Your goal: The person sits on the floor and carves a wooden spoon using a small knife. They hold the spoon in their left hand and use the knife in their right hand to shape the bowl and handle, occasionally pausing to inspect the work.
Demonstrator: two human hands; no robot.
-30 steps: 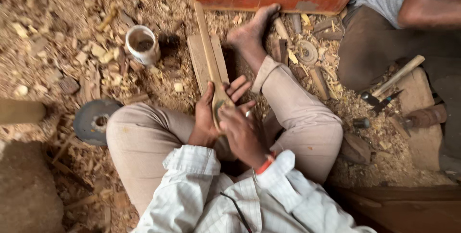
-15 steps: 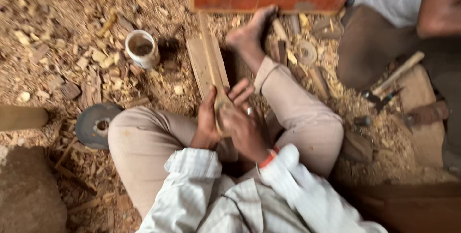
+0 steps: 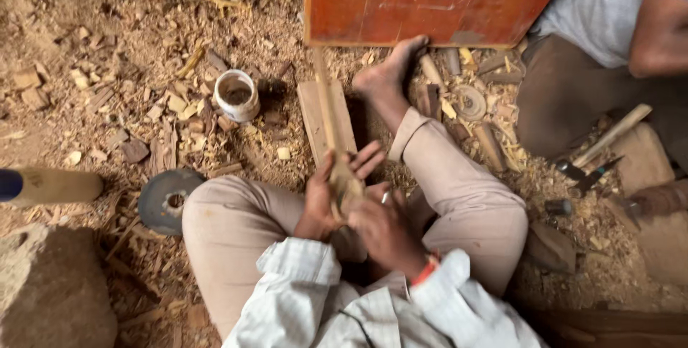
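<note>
Both hands clasped around long narrow pale wooden strip, upright.

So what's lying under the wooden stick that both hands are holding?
Under the wooden stick a flat board rests on wood chips. Nearer the person, the left hand and right hand cover the stick's lower end, so what's beneath there is hidden.

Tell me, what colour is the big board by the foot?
Reddish-orange board, seen in the head view.
</note>
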